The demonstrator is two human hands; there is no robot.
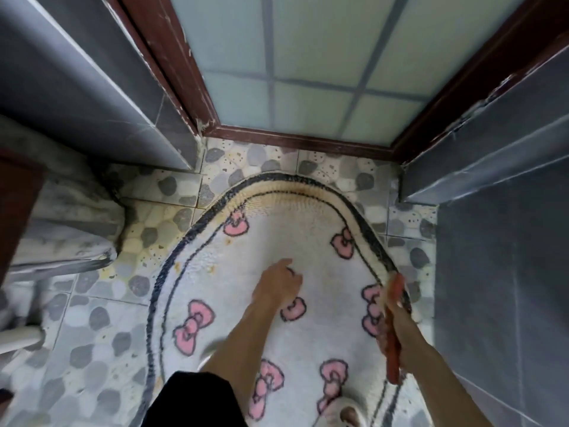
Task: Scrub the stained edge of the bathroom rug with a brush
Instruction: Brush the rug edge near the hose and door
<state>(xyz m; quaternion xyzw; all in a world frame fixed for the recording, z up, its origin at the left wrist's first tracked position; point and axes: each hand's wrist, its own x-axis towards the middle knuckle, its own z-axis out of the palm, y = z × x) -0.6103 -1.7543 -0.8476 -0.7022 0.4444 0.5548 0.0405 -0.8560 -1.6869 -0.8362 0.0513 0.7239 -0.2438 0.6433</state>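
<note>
Frosted glass door (308, 57) in a dark red-brown frame (172, 57) is closing off the far side, and two grey tiled walls, left wall (92, 72) and right wall (492, 211), are boxing in the pebble-pattern floor (101, 318). One oval white rug (277, 241) with a dark border is lying on that floor, its far end sitting just short of the door, with a yellow-brown stained edge (292, 192) there. I am counting seven pink bows on it, one partly under the left arm. A white marbled fixture base (61, 226) is crowding the rug's left side. Black garment (191, 402) is covering the near end. Left hand (278, 285) is resting on the middle of the rug, index finger pointing out, holding nothing. Right hand (403, 334) is gripping one orange-red brush (395, 288), whose head is sitting at the rug's right border, well apart from the stain. Bristles are too blurred to read.
</note>
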